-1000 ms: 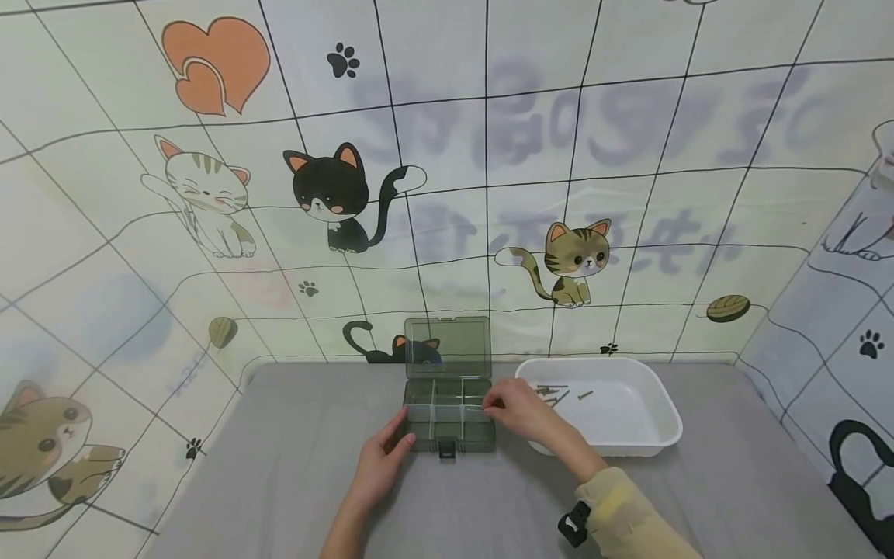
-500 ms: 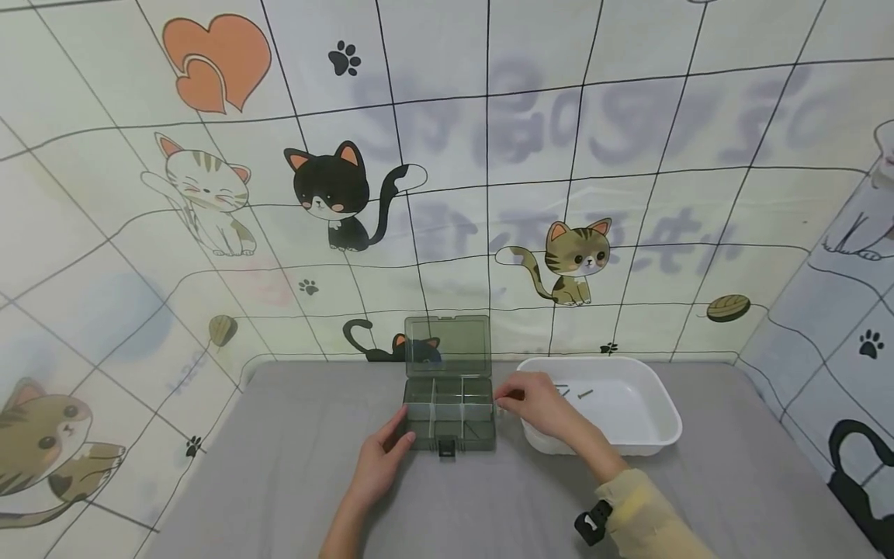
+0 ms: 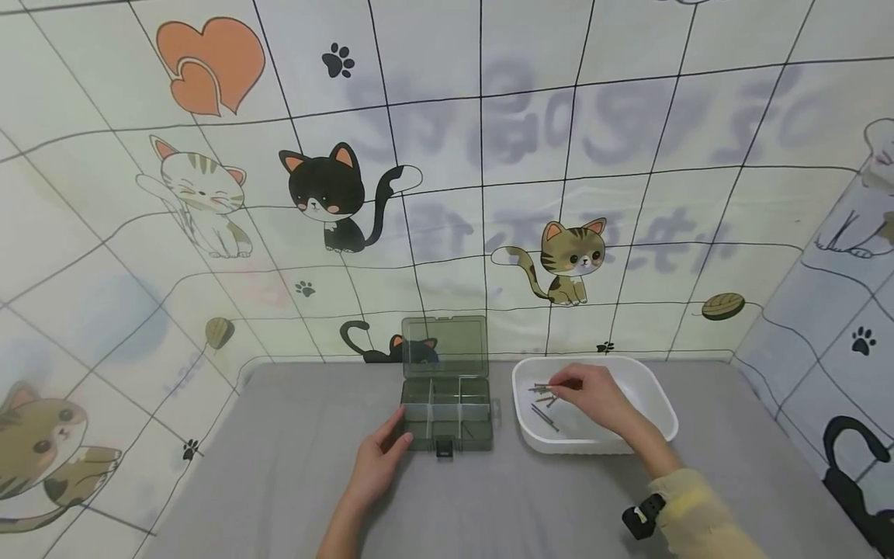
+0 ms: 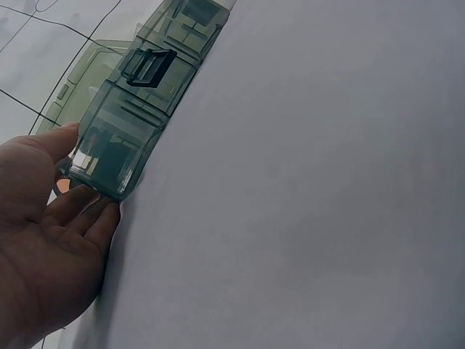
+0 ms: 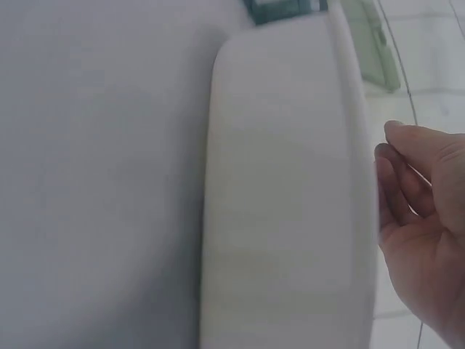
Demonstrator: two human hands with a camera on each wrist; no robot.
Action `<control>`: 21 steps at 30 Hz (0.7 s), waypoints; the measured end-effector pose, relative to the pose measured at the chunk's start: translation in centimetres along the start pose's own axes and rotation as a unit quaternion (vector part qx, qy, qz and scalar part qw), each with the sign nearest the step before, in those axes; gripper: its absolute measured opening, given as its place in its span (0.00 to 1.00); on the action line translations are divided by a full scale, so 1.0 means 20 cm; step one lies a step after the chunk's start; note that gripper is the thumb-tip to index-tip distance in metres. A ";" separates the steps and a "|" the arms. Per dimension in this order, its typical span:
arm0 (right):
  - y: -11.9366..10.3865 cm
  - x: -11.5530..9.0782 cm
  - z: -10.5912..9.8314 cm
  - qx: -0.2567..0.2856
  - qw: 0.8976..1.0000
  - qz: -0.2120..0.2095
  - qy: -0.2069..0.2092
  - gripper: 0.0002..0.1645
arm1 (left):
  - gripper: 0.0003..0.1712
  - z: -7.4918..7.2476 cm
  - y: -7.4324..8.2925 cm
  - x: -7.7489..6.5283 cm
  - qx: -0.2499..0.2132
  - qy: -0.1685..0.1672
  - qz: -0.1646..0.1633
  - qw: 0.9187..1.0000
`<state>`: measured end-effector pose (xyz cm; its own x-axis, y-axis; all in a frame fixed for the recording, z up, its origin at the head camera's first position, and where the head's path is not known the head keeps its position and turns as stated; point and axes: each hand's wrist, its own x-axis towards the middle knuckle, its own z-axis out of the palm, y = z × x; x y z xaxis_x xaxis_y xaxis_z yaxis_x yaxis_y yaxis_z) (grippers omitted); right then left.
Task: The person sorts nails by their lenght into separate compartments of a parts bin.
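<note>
currently, at lower middle, a person's left hand (image 3: 375, 462) lightly grips the left end of a translucent green, compartmented plastic box (image 3: 476, 444), lid raised. at lower right, the right hand (image 3: 595, 394) reaches into a white rectangular plastic tray (image 3: 573, 445), fingertips at thin metal screws (image 3: 545, 418); whether it pinches one, i cannot tell. lifting a single screw by its end seems best. in the right wrist view, the tray wall hides them.

Screws (image 3: 545, 418) in tray (image 3: 566, 447), right of box (image 3: 445, 427).
</note>
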<state>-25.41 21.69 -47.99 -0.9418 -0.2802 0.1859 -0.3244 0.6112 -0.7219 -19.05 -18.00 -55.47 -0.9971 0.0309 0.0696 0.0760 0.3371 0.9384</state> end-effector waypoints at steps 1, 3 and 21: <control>0.02 0.00 -0.01 -0.004 1.000 0.004 0.002 0.08 | 0.31 0.00 0.00 0.00 -0.001 0.000 0.001 1.000; 0.05 -0.01 -0.03 -0.011 1.000 0.014 0.004 0.09 | 0.31 -0.01 0.00 0.00 -0.006 0.000 0.001 1.000; 0.25 -0.06 -0.07 -0.024 0.996 0.089 0.002 0.12 | 0.31 0.00 0.00 0.00 -0.012 0.004 -0.003 1.000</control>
<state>-26.07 26.10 -50.90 -0.9852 -0.1609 0.0598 -0.1551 0.6854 -0.7114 -19.14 -18.03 -55.46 -0.9976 0.0221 0.0662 0.0698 0.3141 0.9468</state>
